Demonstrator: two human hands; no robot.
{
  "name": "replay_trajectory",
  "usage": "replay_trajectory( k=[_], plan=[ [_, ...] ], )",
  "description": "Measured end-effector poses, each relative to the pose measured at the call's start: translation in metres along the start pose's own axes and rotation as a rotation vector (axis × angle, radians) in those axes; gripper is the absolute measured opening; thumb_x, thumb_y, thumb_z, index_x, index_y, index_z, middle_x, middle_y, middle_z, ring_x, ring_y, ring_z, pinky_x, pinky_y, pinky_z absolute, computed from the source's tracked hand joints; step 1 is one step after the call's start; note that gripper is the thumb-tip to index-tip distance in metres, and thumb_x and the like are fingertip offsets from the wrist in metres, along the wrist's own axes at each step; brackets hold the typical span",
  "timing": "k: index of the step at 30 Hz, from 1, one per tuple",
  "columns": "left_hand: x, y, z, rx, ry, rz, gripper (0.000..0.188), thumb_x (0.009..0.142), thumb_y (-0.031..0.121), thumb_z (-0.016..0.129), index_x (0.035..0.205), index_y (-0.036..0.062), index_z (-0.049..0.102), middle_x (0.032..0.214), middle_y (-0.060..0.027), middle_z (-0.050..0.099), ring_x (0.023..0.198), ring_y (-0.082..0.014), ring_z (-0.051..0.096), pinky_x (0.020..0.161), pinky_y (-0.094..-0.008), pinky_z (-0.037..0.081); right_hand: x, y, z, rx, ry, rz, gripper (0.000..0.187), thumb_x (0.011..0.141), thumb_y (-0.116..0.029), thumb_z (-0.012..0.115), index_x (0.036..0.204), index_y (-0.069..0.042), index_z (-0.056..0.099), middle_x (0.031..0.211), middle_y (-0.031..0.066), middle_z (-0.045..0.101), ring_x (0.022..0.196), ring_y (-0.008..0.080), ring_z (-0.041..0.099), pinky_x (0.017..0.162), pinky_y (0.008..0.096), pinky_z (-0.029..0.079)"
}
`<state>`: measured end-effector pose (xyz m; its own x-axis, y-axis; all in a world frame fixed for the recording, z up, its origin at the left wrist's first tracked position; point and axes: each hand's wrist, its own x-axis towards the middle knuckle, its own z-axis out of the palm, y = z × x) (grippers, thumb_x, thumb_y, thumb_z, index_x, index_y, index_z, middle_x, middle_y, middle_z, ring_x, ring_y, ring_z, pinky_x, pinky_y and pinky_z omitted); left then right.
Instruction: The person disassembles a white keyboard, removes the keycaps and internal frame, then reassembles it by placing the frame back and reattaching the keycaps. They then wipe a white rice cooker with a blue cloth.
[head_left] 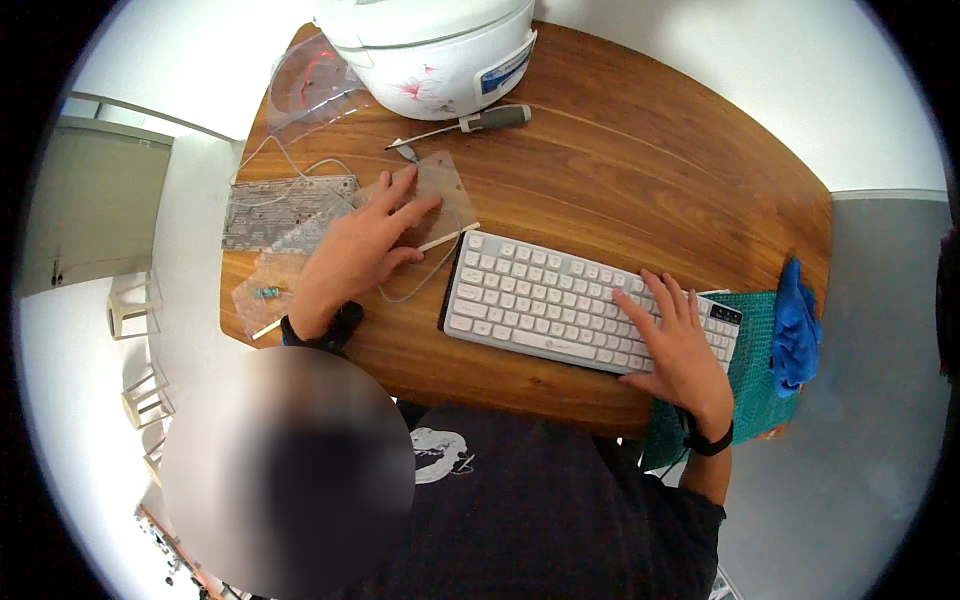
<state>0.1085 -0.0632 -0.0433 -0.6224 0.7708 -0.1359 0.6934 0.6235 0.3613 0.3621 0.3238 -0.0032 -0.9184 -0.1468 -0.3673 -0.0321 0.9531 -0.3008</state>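
Note:
A white keyboard (pixel 540 295) lies at a slant across the near middle of the wooden table. My right hand (pixel 680 350) rests over its right part, fingers stretched across the keys and thumb toward the near edge. To the keyboard's left, my left hand (pixel 365 245) lies spread on a clear plastic panel (pixel 447 190), fingers apart, holding nothing visible. A thin grey cable (pixel 432 272) runs beside that hand, its plug (pixel 406 152) just past the fingertips. Left of the hand lies a grey see-through board (pixel 285 215) with line markings.
A white lidded pot (pixel 425 60) stands at the far edge, beside a screwdriver (pixel 490 118) and a clear plastic sheet (pixel 310 90). At right, a blue cloth (pixel 794 330) lies on a green mat (pixel 755 400). A small teal piece (pixel 267 293) lies at left.

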Motion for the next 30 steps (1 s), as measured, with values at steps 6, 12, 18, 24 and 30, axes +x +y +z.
replay_trajectory(
  k=[6, 12, 18, 24, 30],
  plan=[
    [-0.001, 0.004, -0.005, -0.034, 0.002, 0.017, 0.083, 0.094, 0.017, 0.087, 0.169, 0.024, 0.051, 0.183, -0.0173, 0.039, 0.166, -0.0476, 0.039, 0.123, -0.054, 0.052, -0.001, -0.002, 0.0, -0.021, -0.006, 0.02, 0.125, 0.069, -0.022, 0.105, 0.175, -0.027, 0.041, 0.179, 0.0231, 0.033, 0.166, 0.0517, 0.032, 0.134, 0.0748, 0.028],
    [-0.015, 0.009, -0.001, -0.04, -0.077, 0.16, 0.079, 0.096, 0.014, 0.084, 0.168, 0.022, 0.054, 0.181, -0.0177, 0.041, 0.168, -0.0486, 0.036, 0.128, -0.0574, 0.048, -0.003, 0.003, 0.002, 0.004, -0.003, 0.03, 0.125, 0.068, -0.02, 0.105, 0.175, -0.027, 0.042, 0.18, 0.0237, 0.033, 0.166, 0.0525, 0.032, 0.134, 0.0735, 0.028],
    [-0.027, 0.013, 0.008, -0.096, -0.079, 0.223, 0.066, 0.095, 0.0, 0.076, 0.157, 0.0189, 0.065, 0.176, -0.0178, 0.048, 0.163, -0.0468, 0.043, 0.127, -0.0546, 0.049, -0.003, 0.017, 0.002, 0.081, 0.033, 0.008, 0.124, 0.064, -0.02, 0.105, 0.173, -0.022, 0.046, 0.177, 0.0255, 0.038, 0.163, 0.0519, 0.038, 0.134, 0.0627, 0.034],
    [-0.033, 0.004, -0.001, -0.092, 0.005, 0.128, 0.051, 0.094, -0.001, 0.072, 0.142, 0.0138, 0.072, 0.157, -0.0116, 0.067, 0.135, -0.0396, 0.071, 0.107, -0.0468, 0.062, -0.007, 0.039, -0.01, 0.238, 0.102, 0.007, 0.121, 0.061, -0.014, 0.103, 0.17, -0.018, 0.05, 0.174, 0.026, 0.042, 0.158, 0.0497, 0.046, 0.13, 0.0511, 0.043],
    [-0.037, 0.001, -0.033, 0.072, 0.005, -0.071, 0.039, 0.098, 0.0, 0.068, 0.134, 0.0111, 0.077, 0.155, -0.0112, 0.069, 0.13, -0.0396, 0.073, 0.104, -0.0477, 0.062, -0.004, 0.053, -0.013, 0.171, 0.164, 0.051, 0.117, 0.062, -0.017, 0.104, 0.168, -0.02, 0.053, 0.173, 0.027, 0.044, 0.157, 0.05, 0.046, 0.131, 0.0537, 0.042]
  ],
)
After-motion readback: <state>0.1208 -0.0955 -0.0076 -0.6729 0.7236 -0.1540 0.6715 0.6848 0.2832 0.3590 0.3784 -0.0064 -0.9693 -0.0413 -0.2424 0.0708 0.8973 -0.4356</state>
